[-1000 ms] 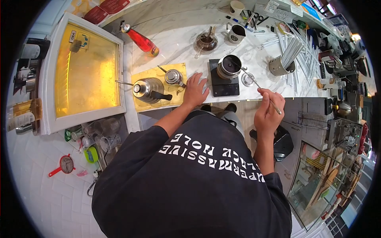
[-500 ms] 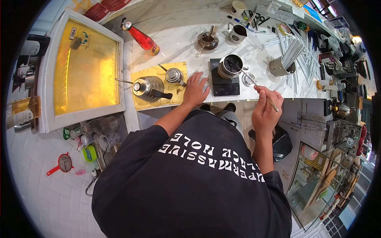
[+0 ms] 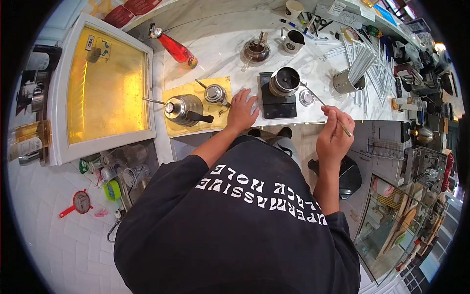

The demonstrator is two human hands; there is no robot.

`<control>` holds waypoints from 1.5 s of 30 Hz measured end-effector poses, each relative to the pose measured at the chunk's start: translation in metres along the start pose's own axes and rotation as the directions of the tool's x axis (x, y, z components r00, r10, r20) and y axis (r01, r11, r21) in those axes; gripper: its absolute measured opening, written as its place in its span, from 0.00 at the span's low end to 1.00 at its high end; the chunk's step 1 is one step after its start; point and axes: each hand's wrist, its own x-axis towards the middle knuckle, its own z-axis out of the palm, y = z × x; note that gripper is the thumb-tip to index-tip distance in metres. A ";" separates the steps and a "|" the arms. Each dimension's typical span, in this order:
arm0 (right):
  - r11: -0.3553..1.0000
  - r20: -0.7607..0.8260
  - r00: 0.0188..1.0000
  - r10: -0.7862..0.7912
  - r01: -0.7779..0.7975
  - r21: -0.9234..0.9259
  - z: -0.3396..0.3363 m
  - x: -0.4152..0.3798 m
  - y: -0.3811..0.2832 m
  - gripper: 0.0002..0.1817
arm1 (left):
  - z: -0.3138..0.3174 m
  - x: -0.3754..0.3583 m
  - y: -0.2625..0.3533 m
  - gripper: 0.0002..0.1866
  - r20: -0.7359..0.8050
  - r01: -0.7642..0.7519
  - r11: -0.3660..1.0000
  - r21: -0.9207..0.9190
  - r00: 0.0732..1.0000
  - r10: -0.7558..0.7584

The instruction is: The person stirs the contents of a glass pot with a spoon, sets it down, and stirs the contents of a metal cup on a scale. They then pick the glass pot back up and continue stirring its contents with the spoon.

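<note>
My right hand (image 3: 335, 134) is closed around a long thin metal spoon (image 3: 313, 93), whose far end is at the right rim of a round metal cup (image 3: 279, 93). Dark contents show inside the cup, which stands on a black kitchen scale (image 3: 279, 110). My left hand (image 3: 242, 111) lies on the counter edge between the scale and a yellow cloth (image 3: 172, 128), fingers spread and holding nothing. On that cloth stand a gooseneck kettle (image 3: 182, 109) and a smaller metal pot (image 3: 215, 93). A small round lid-like disc (image 3: 307, 98) lies right of the scale, beneath the spoon.
Behind the scale are a glass server (image 3: 255, 51) with dark liquid and a metal pitcher (image 3: 293, 43). A red bottle (image 3: 176, 49) stands back left. At right, a metal canister (image 3: 345, 83) holds wrapped straws, with more straws scattered beside it. A glass-fronted door (image 3: 107, 88) borders the left.
My right hand has moved slightly right, drawing the spoon's tip from inside the cup to its right rim. My left hand has stayed in place.
</note>
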 end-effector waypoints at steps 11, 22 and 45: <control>1.000 0.003 1.000 -0.013 0.013 -0.029 -0.001 0.001 -0.001 0.06 | 0.000 0.000 0.000 0.22 -0.015 -0.006 1.000 0.009 1.000 0.007; 0.999 0.000 1.000 -0.025 0.025 -0.021 -0.003 0.000 -0.001 0.06 | 0.001 0.000 0.000 0.22 -0.013 0.001 1.000 0.004 1.000 -0.001; 0.995 0.108 0.991 -0.082 0.076 0.058 -0.008 0.000 0.010 0.07 | 0.004 -0.001 -0.001 0.23 -0.010 0.026 1.000 -0.005 1.000 -0.026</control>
